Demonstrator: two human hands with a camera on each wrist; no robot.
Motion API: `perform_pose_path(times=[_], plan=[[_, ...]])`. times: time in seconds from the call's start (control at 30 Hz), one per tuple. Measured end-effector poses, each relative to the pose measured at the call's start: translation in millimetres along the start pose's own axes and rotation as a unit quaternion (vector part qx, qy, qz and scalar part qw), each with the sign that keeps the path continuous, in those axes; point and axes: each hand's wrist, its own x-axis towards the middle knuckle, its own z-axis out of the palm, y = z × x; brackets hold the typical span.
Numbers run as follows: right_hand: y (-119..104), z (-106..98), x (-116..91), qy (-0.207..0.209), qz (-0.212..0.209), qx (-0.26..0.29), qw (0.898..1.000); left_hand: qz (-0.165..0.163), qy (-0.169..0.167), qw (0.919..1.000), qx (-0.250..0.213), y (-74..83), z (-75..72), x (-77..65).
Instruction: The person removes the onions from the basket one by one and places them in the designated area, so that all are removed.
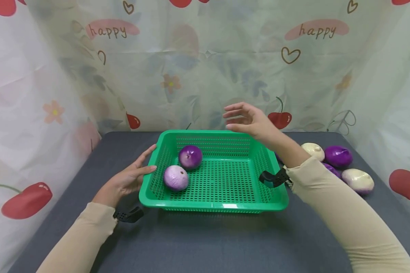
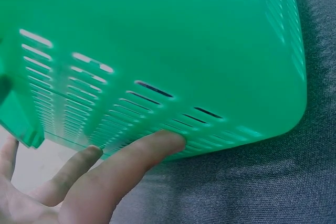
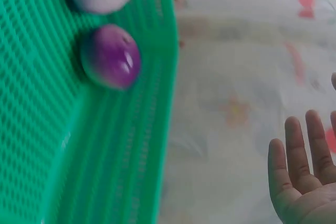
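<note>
A green plastic basket (image 1: 212, 206) with slotted walls stands on the table. Inside, at its left, are a glossy dark purple round vegetable (image 1: 190, 157) and a paler purple-and-white one (image 1: 175, 178). My left hand (image 1: 130, 178) is at the basket's left side, its extended fingers resting against the outer wall; the left wrist view shows a fingertip (image 2: 170, 141) at the slots. My right hand (image 1: 247, 119) is raised over the basket's back right corner, palm turned left and fingers loosely extended, holding nothing. It also shows at the edge of the right wrist view.
Right of the basket lie several more round vegetables, among them a white one (image 1: 358, 181) and a purple one (image 1: 338, 156), partly hidden by my right forearm. The dark grey table (image 1: 205, 242) is bounded by a printed curtain (image 1: 205, 83) behind and at the sides.
</note>
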Motion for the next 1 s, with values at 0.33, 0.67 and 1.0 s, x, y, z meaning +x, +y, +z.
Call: perform_pose_path(times=[0.33,0.67,1.0], plan=[[11,66,27,-0.068,0.014,0.026,0.997,-0.001,0.004,0.9999,0.010,0.5,0.4,-1.1],[28,101,44,-0.110,0.059,-0.004,0.992,-0.001,-0.004,1.0000,0.008,-0.6,1.1,0.2],[48,119,48,-0.160,0.081,-0.045,0.983,-0.001,-0.007,1.0000,0.005,1.1,2.4,-0.7]])
